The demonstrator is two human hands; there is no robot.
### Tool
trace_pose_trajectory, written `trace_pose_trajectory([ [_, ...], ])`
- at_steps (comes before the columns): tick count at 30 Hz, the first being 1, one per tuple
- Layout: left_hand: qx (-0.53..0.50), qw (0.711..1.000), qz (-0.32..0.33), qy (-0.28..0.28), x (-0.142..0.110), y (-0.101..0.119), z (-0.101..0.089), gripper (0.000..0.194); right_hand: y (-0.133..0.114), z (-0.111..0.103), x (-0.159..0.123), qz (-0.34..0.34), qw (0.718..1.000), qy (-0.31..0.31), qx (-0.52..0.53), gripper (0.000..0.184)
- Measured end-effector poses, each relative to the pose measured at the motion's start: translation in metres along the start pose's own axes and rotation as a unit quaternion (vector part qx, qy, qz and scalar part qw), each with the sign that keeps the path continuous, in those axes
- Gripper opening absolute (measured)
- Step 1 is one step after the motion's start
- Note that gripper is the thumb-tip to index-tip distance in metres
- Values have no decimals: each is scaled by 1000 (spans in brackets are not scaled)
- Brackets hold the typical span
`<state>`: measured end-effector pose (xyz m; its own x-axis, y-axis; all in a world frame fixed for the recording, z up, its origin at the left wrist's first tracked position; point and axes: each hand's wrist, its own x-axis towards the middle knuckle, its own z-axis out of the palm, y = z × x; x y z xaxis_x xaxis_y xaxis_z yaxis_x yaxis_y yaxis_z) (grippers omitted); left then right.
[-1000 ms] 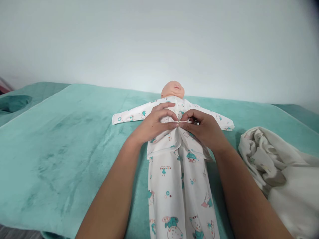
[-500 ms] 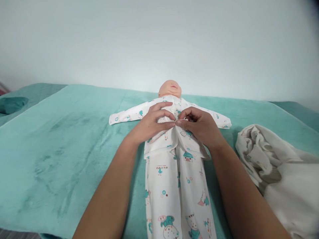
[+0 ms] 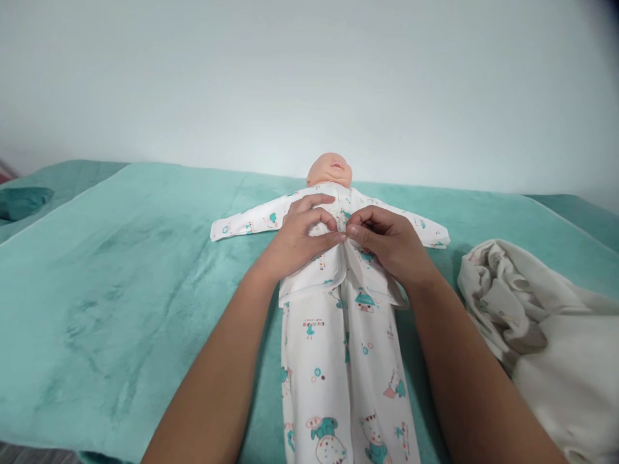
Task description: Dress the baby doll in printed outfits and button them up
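Note:
A baby doll [image 3: 331,169] lies on its back, head at the far side, arms spread. It wears a white printed baby jacket [image 3: 309,283] and matching trousers [image 3: 316,351]. My left hand [image 3: 304,232] pinches one front edge of the jacket between thumb and index finger, its other fingers resting over the chest. My right hand [image 3: 389,241] pinches the opposite front edge close beside it. The fingertips of both hands meet at the middle of the jacket front. Whatever fastener is between them is hidden by the fingers. Below the hands the jacket's lower hem falls apart slightly.
A teal plush cover [image 3: 120,309] spreads beneath the doll. At the right lies a crumpled off-white cloth [image 3: 565,367] with a rolled edge. A pale wall [image 3: 290,77] rises behind the cover's far edge. A darker teal bundle [image 3: 24,203] sits far left.
The view has shifted a little, so the doll appears slightly further left. My right fingers have turned inward and the raised jacket edge between them has gone down; both pinches remain.

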<state>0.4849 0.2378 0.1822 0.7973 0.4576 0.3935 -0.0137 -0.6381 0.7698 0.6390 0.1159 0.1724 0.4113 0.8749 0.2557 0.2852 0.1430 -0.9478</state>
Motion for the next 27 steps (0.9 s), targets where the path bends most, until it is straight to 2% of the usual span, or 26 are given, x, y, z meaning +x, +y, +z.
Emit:
trace_pose_trajectory([
  [5, -61, 998, -16, 26, 1, -1, 1, 16, -1, 4, -2, 1, 997, 39, 62, 29],
  [10, -124, 984, -41, 117, 4, -3, 7, 24, -3, 10, -1, 2, 992, 110, 66, 38],
  [15, -62, 986, -34, 151, 5, -6, 13, 26, -7, 14, 0, 5, 991, 123, 43, 41],
  [19, 12, 986, -39, 161, 6, -5, 17, 19, -5, 15, 1, -1, 990, 139, 36, 24],
  [22, 37, 981, -82, 172, 7, -1, 12, 12, -2, 15, 3, -21, 990, 137, 25, 24],
  [24, 1, 973, -132, 190, 7, 0, 3, 10, -2, 12, 4, -21, 991, 132, 29, 29],
  [27, -90, 932, -218, 274, 4, -7, -18, 12, -2, -9, 4, -5, 987, 146, 70, 33],
])
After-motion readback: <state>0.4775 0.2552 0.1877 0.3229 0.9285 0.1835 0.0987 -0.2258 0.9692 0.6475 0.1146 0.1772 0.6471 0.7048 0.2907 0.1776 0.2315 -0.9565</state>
